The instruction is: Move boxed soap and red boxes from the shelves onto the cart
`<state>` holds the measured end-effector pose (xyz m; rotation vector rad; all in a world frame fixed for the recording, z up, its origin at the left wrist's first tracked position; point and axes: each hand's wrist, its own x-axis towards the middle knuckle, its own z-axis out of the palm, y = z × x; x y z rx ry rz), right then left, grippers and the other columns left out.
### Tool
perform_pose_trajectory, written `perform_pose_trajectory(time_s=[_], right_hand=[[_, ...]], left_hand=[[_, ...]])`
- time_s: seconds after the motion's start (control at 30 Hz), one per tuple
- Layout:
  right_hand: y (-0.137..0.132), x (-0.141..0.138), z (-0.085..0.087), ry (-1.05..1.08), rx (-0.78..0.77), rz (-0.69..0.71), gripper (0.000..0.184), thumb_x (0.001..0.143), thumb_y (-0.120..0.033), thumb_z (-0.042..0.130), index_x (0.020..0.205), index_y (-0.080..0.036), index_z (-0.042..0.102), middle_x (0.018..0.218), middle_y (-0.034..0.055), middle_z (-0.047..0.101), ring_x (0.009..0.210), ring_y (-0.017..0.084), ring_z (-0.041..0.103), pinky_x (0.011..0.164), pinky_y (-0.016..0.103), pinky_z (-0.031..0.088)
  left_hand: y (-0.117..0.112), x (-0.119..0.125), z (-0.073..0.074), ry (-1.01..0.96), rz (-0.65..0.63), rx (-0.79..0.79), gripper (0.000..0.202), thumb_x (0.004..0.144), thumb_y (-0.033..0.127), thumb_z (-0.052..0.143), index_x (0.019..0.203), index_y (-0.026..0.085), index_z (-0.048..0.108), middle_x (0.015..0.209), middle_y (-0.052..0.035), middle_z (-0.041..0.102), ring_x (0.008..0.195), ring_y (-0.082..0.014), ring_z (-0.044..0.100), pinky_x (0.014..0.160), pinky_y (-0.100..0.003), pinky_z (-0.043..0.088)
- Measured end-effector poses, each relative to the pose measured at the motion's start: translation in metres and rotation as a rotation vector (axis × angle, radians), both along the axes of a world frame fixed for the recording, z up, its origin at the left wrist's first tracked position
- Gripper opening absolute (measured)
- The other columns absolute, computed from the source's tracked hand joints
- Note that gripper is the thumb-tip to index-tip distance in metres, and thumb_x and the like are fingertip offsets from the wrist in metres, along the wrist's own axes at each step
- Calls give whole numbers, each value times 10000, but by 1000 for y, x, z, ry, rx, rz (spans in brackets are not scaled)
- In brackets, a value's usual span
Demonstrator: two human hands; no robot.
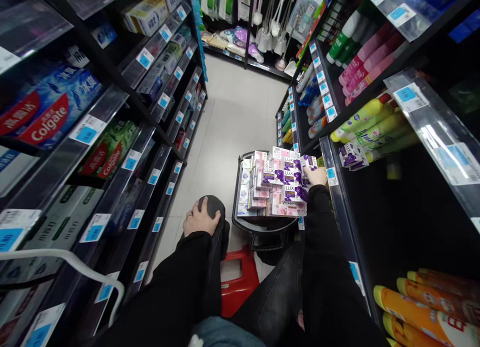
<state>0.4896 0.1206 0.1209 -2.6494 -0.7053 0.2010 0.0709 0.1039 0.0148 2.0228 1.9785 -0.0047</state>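
I sit on a red stool (238, 282) in a shop aisle. My left hand (200, 218) lies closed over my left knee, nothing in it. My right hand (317, 176) reaches forward and grips a purple and white LUX soap box (308, 161) at the right edge of a pile of soap boxes (275, 184). The pile fills a black basket (262, 224) on the floor in front of my knees. Two more LUX boxes (352, 156) sit on the right-hand shelf, just beyond my right hand.
Shelves line both sides: Colgate toothpaste boxes (41, 114) on the left, yellow and pink bottles (369, 119) and orange bottles (423, 307) on the right. A white bar (75, 264) crosses the lower left. Pale tiled floor (232, 127) runs ahead to hanging brushes.
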Motion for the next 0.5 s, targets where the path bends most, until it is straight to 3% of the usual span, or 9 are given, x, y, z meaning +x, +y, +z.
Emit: perform_pose_trajectory(time_s=[0.2, 0.5], right_hand=[[9, -13, -13, 4, -86, -71, 763, 678, -533, 722, 1233, -67, 483, 1244, 287, 533, 1217, 360, 521, 1006, 423, 433], [7, -14, -8, 32, -172, -25, 777, 752, -492, 679, 1290, 13, 436, 1302, 304, 488, 1231, 349, 502, 1043, 392, 397]], left_hand=[[0, 0, 0, -12, 8, 3, 685, 890, 488, 469, 1501, 189, 389, 1467, -154, 420, 1138, -375, 523, 922, -477, 472], [0, 1, 0, -4, 9, 7, 686, 879, 486, 484, 1495, 194, 400, 1465, -141, 421, 1130, -378, 526, 924, -474, 473]])
